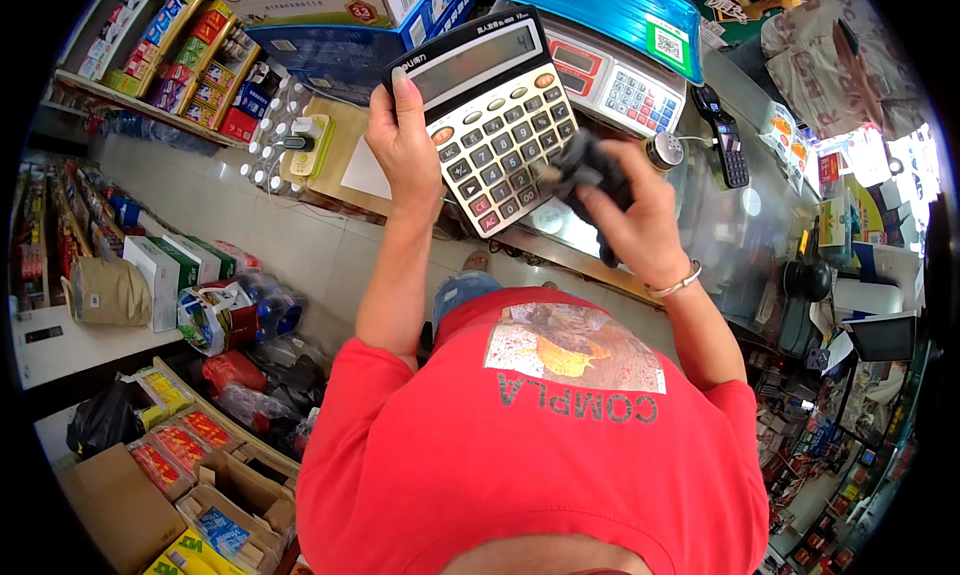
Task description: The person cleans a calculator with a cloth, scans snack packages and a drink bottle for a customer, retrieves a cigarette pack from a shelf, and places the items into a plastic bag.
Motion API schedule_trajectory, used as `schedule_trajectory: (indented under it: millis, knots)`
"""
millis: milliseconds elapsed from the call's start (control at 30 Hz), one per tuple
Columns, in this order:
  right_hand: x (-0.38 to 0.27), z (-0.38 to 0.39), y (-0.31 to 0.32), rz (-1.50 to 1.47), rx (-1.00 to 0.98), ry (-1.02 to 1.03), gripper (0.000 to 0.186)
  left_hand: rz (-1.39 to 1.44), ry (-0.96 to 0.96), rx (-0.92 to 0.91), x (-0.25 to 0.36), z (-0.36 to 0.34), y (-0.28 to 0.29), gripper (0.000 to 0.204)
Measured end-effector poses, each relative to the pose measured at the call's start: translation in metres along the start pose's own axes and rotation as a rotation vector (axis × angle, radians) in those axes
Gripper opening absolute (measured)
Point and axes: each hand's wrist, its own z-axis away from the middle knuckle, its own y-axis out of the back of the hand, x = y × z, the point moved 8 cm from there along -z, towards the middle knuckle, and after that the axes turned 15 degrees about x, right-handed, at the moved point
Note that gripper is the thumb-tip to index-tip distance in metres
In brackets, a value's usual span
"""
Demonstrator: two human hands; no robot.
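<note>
My left hand [402,145] grips a large calculator [500,145] by its left side, with the thumb along the display's edge, holding it tilted above the counter. My right hand [640,215] is closed on a dark black object [590,165], blurred and hard to name, over the lower right keys; whether it touches them I cannot tell. Behind the calculator are a weighing scale [630,100] with a blue tray [600,5]. A black handset [730,145] and a small round canister [662,152] stand right of my right hand.
A glass counter [745,235] runs along the right, with a person in patterned clothing [830,55] beyond it. Stacked cartons [340,5], bottles [280,135] and shelves [170,45] are at upper left. Bags [235,375] and open boxes [120,495] crowd the lower left floor and ledge.
</note>
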Motion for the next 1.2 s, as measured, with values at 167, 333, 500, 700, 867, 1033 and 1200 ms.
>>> schedule_trajectory:
  millis: [167, 333, 500, 700, 867, 1033, 1200]
  knots:
    - [-0.024, -0.005, -0.014, -0.109, 0.147, 0.068, 0.038, 0.038, -0.005, 0.015, -0.002, -0.002, -0.010, 0.031]
    - [-0.036, 0.032, -0.056, 0.107, -0.007, 0.438, 0.038, 0.074, 0.062, 0.023, -0.014, -0.007, -0.011, 0.029]
    - [0.013, 0.054, -0.019, 0.138, -0.114, 0.259, 0.039, 0.034, 0.169, 0.089, -0.013, -0.007, -0.007, 0.032]
    - [0.006, 0.037, 0.030, 0.209, 0.187, 0.350, 0.043, 0.060, 0.169, 0.116, -0.016, -0.018, -0.007, 0.031]
    - [-0.052, 0.052, -0.023, 0.224, 0.151, 0.855, 0.031, 0.099, 0.219, 0.042, -0.026, -0.014, -0.020, 0.031]
    - [-0.010, 0.037, -0.002, 0.394, 0.225, 0.780, 0.028, 0.191, 0.282, -0.021, -0.035, -0.018, -0.014, 0.039]
    - [0.131, 0.036, 0.070, 0.064, 0.459, -0.270, 0.031, 0.137, 0.609, -0.009, -0.065, -0.011, 0.003, 0.048]
